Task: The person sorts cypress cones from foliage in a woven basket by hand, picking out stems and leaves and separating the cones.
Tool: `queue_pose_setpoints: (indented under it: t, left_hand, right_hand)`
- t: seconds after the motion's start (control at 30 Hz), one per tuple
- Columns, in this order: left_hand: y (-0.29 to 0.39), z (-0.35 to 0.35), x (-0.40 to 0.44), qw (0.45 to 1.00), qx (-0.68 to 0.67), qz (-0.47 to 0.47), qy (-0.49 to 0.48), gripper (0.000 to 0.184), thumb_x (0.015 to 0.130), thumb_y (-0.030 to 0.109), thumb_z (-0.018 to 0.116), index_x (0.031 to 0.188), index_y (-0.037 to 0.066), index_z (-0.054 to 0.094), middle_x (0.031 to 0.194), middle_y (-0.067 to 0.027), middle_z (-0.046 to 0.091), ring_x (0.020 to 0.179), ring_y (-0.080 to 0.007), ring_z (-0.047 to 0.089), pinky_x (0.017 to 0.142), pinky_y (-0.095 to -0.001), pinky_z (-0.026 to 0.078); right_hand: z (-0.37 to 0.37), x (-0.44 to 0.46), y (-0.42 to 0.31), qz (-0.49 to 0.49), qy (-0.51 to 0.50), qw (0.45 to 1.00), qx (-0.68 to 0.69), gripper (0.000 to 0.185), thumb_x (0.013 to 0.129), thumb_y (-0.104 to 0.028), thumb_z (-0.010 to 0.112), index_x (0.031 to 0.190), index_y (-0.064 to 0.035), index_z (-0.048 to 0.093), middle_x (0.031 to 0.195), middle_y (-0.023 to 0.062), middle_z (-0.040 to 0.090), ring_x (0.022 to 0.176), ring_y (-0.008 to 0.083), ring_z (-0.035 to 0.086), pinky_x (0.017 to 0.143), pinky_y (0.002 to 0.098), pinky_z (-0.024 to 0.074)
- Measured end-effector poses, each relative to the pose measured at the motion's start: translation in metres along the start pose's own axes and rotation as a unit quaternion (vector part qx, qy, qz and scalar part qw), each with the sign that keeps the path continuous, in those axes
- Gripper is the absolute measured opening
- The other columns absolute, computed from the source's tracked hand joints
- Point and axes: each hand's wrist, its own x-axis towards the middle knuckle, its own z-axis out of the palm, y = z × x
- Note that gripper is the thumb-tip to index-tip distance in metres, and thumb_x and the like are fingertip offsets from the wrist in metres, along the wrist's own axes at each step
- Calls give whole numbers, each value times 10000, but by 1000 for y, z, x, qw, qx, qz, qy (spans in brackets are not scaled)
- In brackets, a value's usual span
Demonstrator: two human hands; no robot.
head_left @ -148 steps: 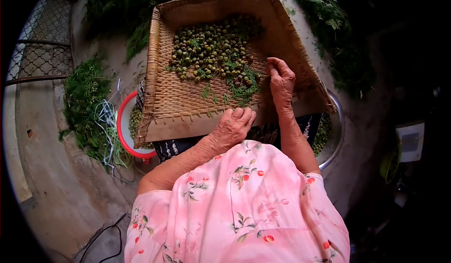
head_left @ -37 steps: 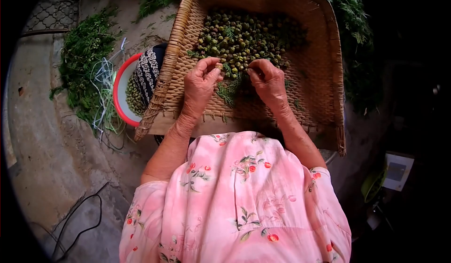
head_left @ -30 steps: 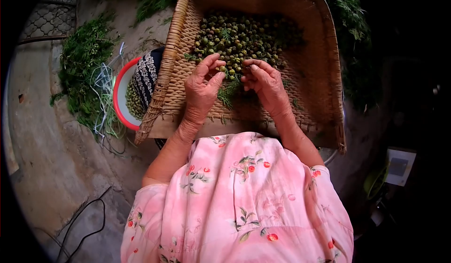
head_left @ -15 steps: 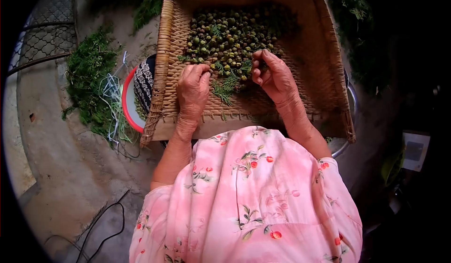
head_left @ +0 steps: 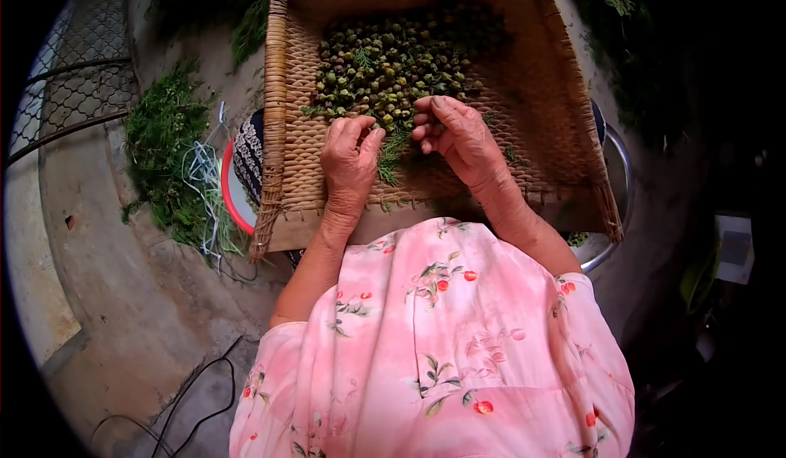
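Note:
A woven wicker scoop basket [head_left: 299, 143] rests across my lap, holding a heap of small round green cones [head_left: 385, 61]. At the near edge of the heap, my left hand [head_left: 352, 159] is closed, thumb against bent fingers; anything in the pinch is too small to make out. Just right of those fingertips is a feathery green sprig [head_left: 393, 153]. My right hand [head_left: 463, 139] hovers over the right side of the heap, fingers curled toward the thumb, and whatever they hold is hidden. Another small sprig [head_left: 363, 57] lies among the cones.
Left of the basket stand a red-rimmed basin [head_left: 232, 192], tangled pale strings [head_left: 206, 200] and a pile of green branches [head_left: 164, 130]. A metal-rimmed basin [head_left: 626, 171] is at the right. Black cable [head_left: 196, 413] lies on the floor at lower left.
My right hand has moved left, closer to my left hand, which has shifted slightly right. The basket appears slightly further left in view.

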Motion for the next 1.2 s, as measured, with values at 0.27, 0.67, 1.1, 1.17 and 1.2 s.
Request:
queue_pose_setpoints:
  t: [0.27, 0.67, 1.1, 1.17, 1.2]
  left_hand:
    - [54, -3, 18, 986, -140, 78, -36, 186, 757, 48, 679, 938, 48, 636, 822, -77, 602, 792, -248, 588, 699, -336, 480]
    - [6, 17, 6, 982, 164, 72, -53, 197, 765, 199, 687, 892, 57, 636, 848, -106, 559, 845, -297, 544, 727, -396, 454]
    - [40, 1, 16, 985, -156, -24, -66, 207, 790, -13, 652, 993, 13, 619, 955, -51, 586, 812, -122, 579, 709, -229, 477]
    - [51, 1, 21, 975, -196, 48, -96, 219, 764, -20, 655, 975, 27, 619, 953, -87, 601, 803, -170, 606, 698, -267, 499]
    - [55, -1, 23, 974, -198, 47, -94, 217, 771, -20, 647, 982, 28, 622, 957, -86, 613, 813, -179, 611, 699, -273, 500]
  right_hand:
    - [-2, 3, -1, 53, -48, 991, 113, 435, 927, -402, 516, 995, 21, 593, 813, 69, 594, 678, 139, 590, 517, 250, 481]
    - [-6, 3, -9, -1, 25, 998, 65, 302, 934, -284, 546, 1008, 4, 597, 792, 50, 598, 620, 106, 564, 478, 228, 444]
    - [-2, 0, -1, 20, -36, 999, 16, 341, 937, -310, 532, 1037, 12, 578, 832, 60, 610, 688, 127, 612, 533, 242, 501]
    - [-1, -1, -3, 20, -55, 998, 32, 353, 935, -332, 532, 1019, 7, 584, 829, 56, 607, 684, 123, 602, 525, 235, 488]
    - [1, -2, -7, 31, -57, 997, 47, 357, 933, -339, 535, 1012, 5, 588, 823, 55, 605, 679, 120, 596, 516, 230, 477]
